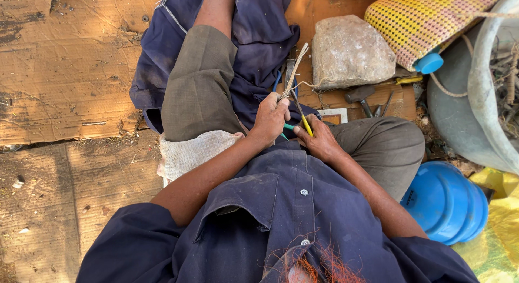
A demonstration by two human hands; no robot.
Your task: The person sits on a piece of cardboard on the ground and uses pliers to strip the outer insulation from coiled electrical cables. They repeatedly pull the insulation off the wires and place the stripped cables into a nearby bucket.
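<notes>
The left hand is closed around a thin pale stripped stick that juts toward one o'clock. Just at its four o'clock, the right hand grips a yellow-handled slender tool touching the stick's base. A rough grey stone block sits at one o'clock, a blue plastic tub at four.

This looks like an informal outdoor ground-level workshop. The person sits on flattened cardboard sheets laid over dirt, in sunlight. A rough stone block lies beside a hammer and small metal tools. Around them stand a grey basin holding scrap, a blue plastic container and a woven plastic bag.
</notes>
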